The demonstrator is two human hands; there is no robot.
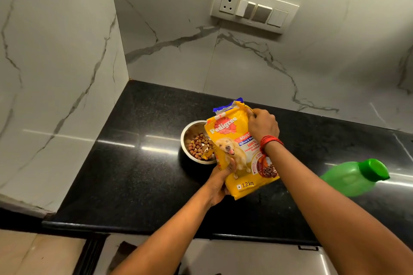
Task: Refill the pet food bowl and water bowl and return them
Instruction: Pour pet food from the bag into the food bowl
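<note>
Leaning mid-frame over the black bench (134,174), the soft food bag (234,140) probably slumps when tipped. The left hand (220,183) curls its fingers (232,164) round the lower edge, and the right hand (262,125) pinches the top corner. Just left, the stiff steel bowl (185,138) holds kibble (197,145).

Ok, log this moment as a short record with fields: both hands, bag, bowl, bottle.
left hand: grips the bag's lower left edge
right hand: grips the bag's top
bag: yellow dog food bag, hides the bowl's right side
bowl: steel, on the black counter, kibble inside
bottle: green, capped, to the right
water bowl: not in view
</note>
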